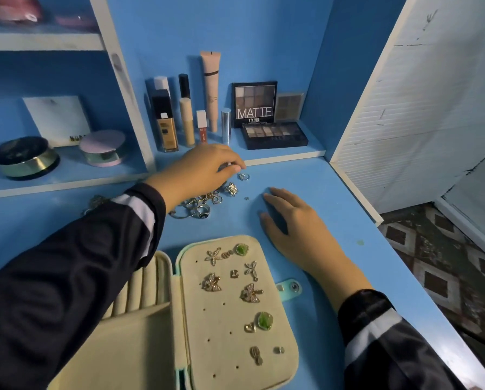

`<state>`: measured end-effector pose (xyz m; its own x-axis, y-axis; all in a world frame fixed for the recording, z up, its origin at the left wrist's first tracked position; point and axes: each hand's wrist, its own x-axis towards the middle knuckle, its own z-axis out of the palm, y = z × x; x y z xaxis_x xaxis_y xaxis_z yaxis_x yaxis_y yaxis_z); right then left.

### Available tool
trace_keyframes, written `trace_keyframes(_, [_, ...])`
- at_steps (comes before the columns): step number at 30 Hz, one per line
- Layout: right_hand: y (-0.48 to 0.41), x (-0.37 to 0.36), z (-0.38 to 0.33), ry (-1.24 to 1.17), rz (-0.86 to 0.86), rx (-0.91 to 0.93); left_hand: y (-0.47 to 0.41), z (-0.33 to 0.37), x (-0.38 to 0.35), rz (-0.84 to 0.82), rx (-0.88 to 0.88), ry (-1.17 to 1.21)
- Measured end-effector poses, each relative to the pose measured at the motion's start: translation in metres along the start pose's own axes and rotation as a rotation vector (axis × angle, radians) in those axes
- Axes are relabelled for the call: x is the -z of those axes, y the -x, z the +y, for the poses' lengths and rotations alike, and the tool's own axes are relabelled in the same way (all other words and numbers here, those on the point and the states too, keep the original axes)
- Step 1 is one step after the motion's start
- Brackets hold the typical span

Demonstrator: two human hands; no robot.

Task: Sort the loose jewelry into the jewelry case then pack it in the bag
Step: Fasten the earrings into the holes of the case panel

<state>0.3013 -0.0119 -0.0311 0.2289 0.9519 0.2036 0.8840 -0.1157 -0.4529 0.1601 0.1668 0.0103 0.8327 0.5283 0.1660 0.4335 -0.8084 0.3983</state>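
Note:
A cream jewelry case (pixel 275 370) lies open on the blue desk (pixel 334 198) in front of me, with several earrings pinned on its right panel. Beyond it is a pile of loose rings and pendants (pixel 199 205). My left hand (pixel 200 171) reaches over the pile, its fingertips pinched together on something small just above a silver ring (pixel 243 176). A flower-shaped piece (pixel 231 188) lies beside the pile. Flat on the desk to the right of the pile rests my right hand (pixel 294 223), fingers straight, holding nothing. No bag is in view.
Makeup bottles and tubes (pixel 190 116) and eyeshadow palettes (pixel 266 119) stand on a low shelf behind the pile. Compacts (pixel 103 147) sit in the left cubby. A white panel (pixel 404 108) stands at the right; the desk edge drops to a tiled floor (pixel 446 263).

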Motion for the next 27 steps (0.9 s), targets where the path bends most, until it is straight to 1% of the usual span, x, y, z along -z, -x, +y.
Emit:
trace_keyframes(6, [-0.002, -0.001, 0.003, -0.033, 0.004, -0.006, -0.022, -0.006, -0.001, -0.024, -0.038, -0.041])
trace_keyframes(13, [-0.002, 0.000, 0.005, -0.048, 0.002, -0.007, -0.028, -0.006, 0.000, -0.127, -0.068, -0.114])
trace_keyframes(27, [-0.001, 0.000, 0.005, -0.074, 0.008, -0.016, -0.030, -0.002, -0.003, -0.116, -0.045, -0.086])
